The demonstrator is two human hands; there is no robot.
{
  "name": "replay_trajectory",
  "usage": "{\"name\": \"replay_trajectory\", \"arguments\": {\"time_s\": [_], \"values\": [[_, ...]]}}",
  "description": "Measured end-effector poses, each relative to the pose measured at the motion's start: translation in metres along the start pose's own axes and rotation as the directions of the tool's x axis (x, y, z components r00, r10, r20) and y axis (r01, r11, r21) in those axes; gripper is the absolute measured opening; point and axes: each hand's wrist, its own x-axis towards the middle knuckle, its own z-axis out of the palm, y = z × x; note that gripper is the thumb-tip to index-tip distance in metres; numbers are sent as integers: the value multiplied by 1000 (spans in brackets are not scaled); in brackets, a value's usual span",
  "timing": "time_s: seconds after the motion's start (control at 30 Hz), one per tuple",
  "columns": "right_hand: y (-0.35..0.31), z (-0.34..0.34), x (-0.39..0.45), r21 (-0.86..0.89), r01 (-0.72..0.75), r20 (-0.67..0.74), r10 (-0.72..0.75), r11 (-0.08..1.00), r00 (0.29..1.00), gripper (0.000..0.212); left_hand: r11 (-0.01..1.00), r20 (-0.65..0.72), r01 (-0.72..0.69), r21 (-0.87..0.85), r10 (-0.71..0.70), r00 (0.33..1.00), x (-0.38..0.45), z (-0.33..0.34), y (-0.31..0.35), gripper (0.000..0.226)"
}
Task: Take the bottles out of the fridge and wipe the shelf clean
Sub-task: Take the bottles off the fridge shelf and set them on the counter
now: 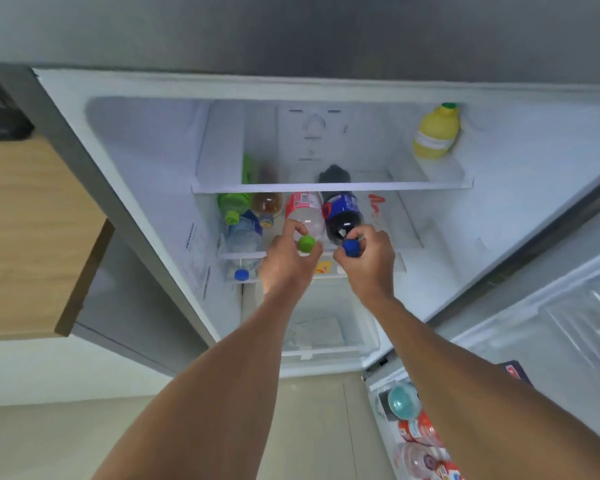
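Note:
Several bottles stand on the middle fridge shelf (392, 263). My left hand (286, 261) grips the neck of a clear bottle with a red label and green cap (305, 211). My right hand (369, 261) grips the neck of a dark cola bottle with a blue cap (342, 216). To the left stand a green bottle (232, 204), an amber bottle (266, 204) and a clear water bottle (243, 233). Another blue-capped bottle (242, 273) sits lower at the shelf's front left. Both held bottles lean toward me.
A yellow bottle (435, 131) stands on the upper shelf at right. A crisper drawer (329, 334) lies below. The open fridge door (551, 323) is at right, with bottles and a teal-lidded jar (404, 401) in its rack. A wooden cabinet (32, 237) juts out at left.

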Motion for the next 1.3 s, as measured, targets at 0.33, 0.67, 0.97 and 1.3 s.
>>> {"name": "replay_trajectory", "arguments": {"time_s": [0.33,0.67,0.97,1.3], "values": [[-133,-77,-48,-31,-47,-99,44,998,994,27,976,-197,-196,-96,174,965,-73,-129,40,32],[-302,-151,-141,-285,-37,337,136,958,932,26,956,67,-294,-19,294,953,-148,-325,3,40],[-482,-114,-184,-90,149,581,-69,985,811,17,930,37,-348,122,346,938,-162,-549,-37,38],[-555,20,-155,-59,273,458,-217,960,862,23,934,-146,-305,187,333,931,-85,-624,-92,34]]}}
